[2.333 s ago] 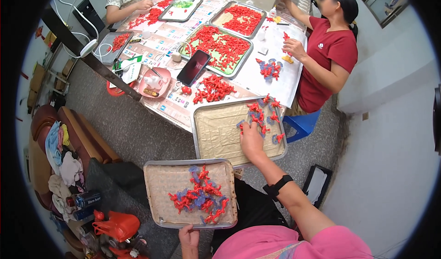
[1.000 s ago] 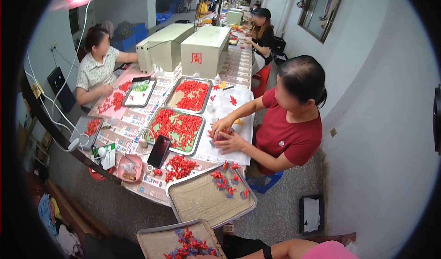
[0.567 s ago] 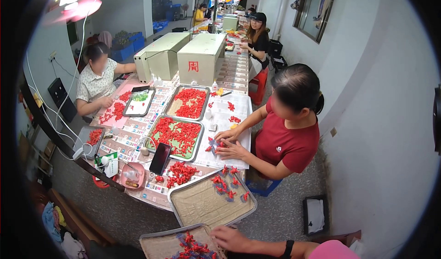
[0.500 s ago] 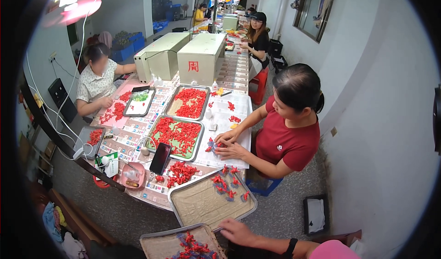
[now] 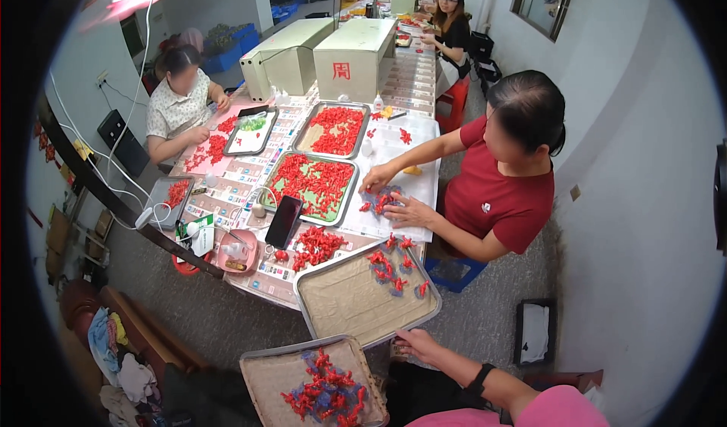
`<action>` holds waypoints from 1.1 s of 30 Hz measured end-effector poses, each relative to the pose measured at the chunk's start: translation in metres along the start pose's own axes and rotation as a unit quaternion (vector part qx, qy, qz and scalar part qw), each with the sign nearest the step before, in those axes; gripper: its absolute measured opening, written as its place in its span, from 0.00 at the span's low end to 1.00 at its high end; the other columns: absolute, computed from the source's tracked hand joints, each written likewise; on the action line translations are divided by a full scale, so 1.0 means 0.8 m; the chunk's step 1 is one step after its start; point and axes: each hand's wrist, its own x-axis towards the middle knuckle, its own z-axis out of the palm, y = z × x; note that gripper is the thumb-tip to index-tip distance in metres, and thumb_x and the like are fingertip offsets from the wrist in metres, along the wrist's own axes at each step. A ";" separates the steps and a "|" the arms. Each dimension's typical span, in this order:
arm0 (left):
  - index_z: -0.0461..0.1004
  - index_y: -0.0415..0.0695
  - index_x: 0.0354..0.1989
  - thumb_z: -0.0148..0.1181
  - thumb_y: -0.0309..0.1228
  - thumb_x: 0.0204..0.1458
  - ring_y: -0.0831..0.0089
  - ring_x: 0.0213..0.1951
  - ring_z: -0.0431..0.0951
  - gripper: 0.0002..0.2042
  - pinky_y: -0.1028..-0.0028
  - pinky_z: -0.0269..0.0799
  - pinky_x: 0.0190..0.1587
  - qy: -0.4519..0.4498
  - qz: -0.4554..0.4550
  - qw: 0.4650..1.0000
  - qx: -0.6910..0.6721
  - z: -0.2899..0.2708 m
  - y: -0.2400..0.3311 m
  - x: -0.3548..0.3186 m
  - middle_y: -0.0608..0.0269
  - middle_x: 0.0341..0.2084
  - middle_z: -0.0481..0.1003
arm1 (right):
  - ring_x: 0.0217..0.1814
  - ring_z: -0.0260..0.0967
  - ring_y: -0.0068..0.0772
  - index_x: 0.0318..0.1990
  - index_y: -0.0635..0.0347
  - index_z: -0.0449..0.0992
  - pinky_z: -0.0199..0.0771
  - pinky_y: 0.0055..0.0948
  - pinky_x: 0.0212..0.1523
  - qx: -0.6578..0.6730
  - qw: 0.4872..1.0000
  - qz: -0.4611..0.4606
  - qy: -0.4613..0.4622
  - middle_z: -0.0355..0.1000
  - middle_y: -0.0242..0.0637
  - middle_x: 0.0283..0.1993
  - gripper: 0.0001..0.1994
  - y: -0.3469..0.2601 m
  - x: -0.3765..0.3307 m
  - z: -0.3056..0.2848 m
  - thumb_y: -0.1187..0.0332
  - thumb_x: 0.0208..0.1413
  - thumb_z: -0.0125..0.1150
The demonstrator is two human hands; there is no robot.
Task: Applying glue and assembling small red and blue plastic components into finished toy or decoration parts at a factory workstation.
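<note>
My right hand (image 5: 418, 346), at the end of a pink sleeve with a black wristband, grips the front rim of a large metal tray (image 5: 341, 306). That tray overhangs the table corner. Its brown lining carries small red moulded pieces (image 5: 397, 285) with bluish translucent parts, grouped at the far right. Nearer to me and to the left is a second lined tray (image 5: 261, 378). A tangled heap of similar red and bluish pieces (image 5: 327, 393) lies on it. My left hand is out of sight.
Across the corner, a co-worker in a red shirt (image 5: 500, 192) handles similar pieces on white paper. Farther trays (image 5: 356, 188) hold many red pieces. A phone (image 5: 284, 222), a loose red pile (image 5: 316, 247) and a pink basket (image 5: 238, 251) stand near the edge. A black bin (image 5: 535, 332) is at right.
The whole view has shifted, bringing more of the near tray into sight. My right hand stays at the larger tray's rim. The co-worker's hands have moved apart over the paper.
</note>
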 end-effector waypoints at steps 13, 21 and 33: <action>0.73 0.35 0.40 0.55 0.23 0.45 0.61 0.41 0.75 0.12 0.65 0.71 0.46 -0.014 0.027 0.999 -0.041 -0.029 0.028 -0.021 0.54 0.35 0.74 | 0.54 0.65 0.51 0.54 0.65 0.60 0.69 0.57 0.51 0.242 0.969 -0.002 0.057 0.65 0.51 0.51 0.20 0.002 0.012 0.055 0.78 0.53 0.52; 0.63 0.33 0.54 0.50 0.15 0.37 0.53 0.52 0.71 0.28 0.52 0.64 0.57 -0.088 0.038 0.981 -0.168 -0.014 0.066 -0.002 0.49 0.49 0.70 | 0.40 0.73 0.41 0.47 0.71 0.68 0.78 0.39 0.35 0.123 0.979 -0.154 0.053 0.71 0.44 0.42 0.17 -0.032 -0.022 -0.057 0.75 0.47 0.53; 0.69 0.34 0.44 0.52 0.15 0.42 0.58 0.42 0.75 0.17 0.60 0.72 0.47 -0.116 0.035 0.990 -0.068 0.045 0.073 0.076 0.54 0.39 0.74 | 0.37 0.70 0.30 0.45 0.74 0.71 0.69 0.27 0.42 -0.118 0.963 -0.243 0.009 0.73 0.38 0.39 0.18 -0.175 -0.172 -0.067 0.73 0.46 0.51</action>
